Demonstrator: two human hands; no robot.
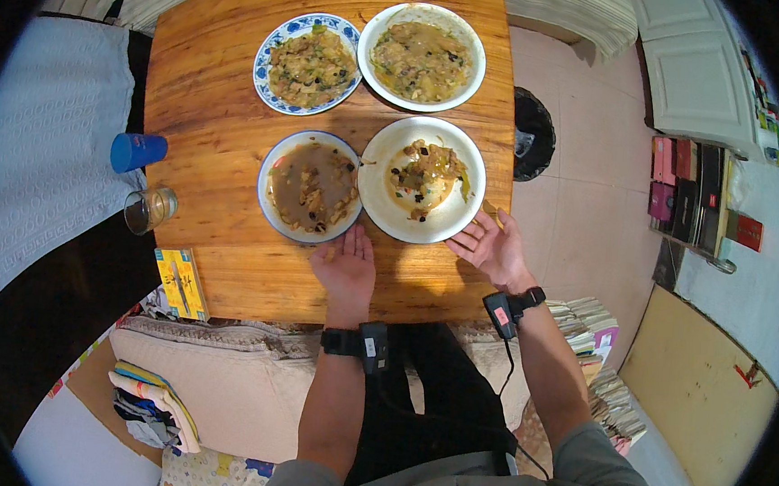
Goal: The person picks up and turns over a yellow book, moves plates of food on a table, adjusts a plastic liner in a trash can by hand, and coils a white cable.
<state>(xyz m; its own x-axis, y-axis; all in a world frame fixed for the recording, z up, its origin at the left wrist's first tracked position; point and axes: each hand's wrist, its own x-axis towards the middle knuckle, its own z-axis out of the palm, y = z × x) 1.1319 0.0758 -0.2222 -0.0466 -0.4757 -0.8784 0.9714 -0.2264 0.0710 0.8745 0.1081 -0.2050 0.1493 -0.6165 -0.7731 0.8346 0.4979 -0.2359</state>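
A white bowl (392, 209) with chunky leftovers sits near the right edge of the wooden table (245, 277). Beside its near right rim is my right hand (487, 246), palm up with spread fingers, the fingertips at the rim. A blue-rimmed bowl (315, 187) of brown, soupy food stands directly to the left, its rim against the white bowl or very close. My left hand (351, 264) lies palm up where the two bowls meet, thumb out, fingertips at the near rims. Whether any fingertips reach under a bowl is hidden. Neither hand grasps anything.
Farther back are a blue-patterned plate (310, 68) and a larger white bowl (422, 62), both with food. A blue cup (138, 152), a glass (151, 209) and a yellow box (181, 282) line the left side. A black-lined bin (534, 134) stands right of the table.
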